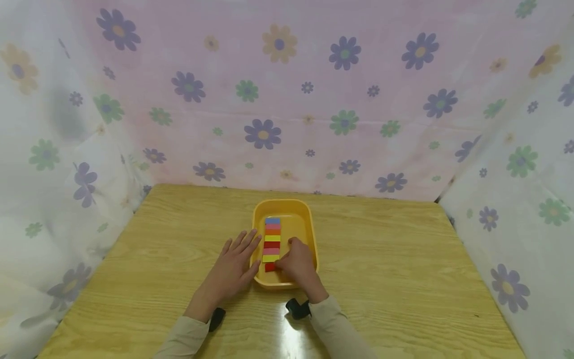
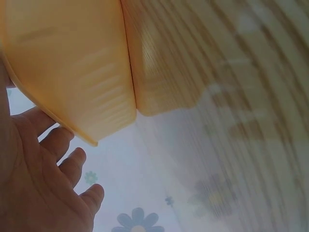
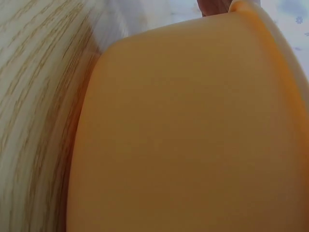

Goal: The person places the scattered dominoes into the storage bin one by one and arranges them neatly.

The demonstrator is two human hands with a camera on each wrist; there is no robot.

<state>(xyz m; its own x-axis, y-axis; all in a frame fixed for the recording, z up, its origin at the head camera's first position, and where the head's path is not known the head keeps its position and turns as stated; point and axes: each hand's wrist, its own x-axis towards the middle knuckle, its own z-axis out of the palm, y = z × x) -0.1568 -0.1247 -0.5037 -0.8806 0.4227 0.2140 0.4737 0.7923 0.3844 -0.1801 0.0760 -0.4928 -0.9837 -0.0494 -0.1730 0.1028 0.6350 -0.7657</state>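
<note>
A yellow plastic tray point(image 1: 309, 214) stands on the table, and a column of small coloured blocks point(image 1: 272, 238) lies along its left side. From far to near they run blue, pink, orange, yellow, red, pink and yellow. At the near end is a red block point(image 1: 269, 268), slightly askew, pinched by my right hand point(image 1: 298, 262), whose fingers cover its right part. My left hand point(image 1: 230, 269) rests against the tray's left rim with its fingers spread. In the left wrist view, the fingertips of that hand point(image 2: 53, 164) are at the outer rim.
The wood-grain table point(image 1: 381, 269) extends around the tray. Flowered sheets point(image 1: 305, 99) hang behind it and at both sides. Dark wrist devices point(image 1: 298, 308) sit beneath the sleeves. The tray's outer wall point(image 3: 183, 125) fills most of the right wrist view, hiding the right fingers there.
</note>
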